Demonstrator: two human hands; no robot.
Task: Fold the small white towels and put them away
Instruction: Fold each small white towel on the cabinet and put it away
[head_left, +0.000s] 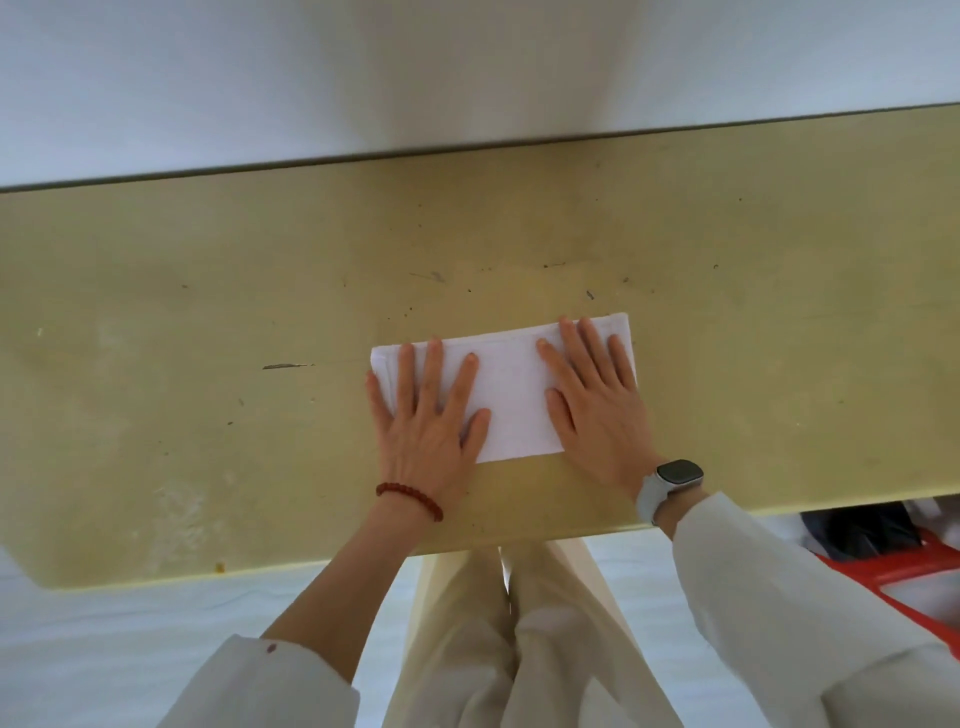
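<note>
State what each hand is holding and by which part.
Nothing is gripped. The left hand and right hand lie flat with straight fingers, pressing the two ends of the folded white towel onto the table.

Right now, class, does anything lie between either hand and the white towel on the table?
Nothing visible does. The left hand and the right hand both press flat on the folded white towel, fingers straight, on the yellow table.
</note>
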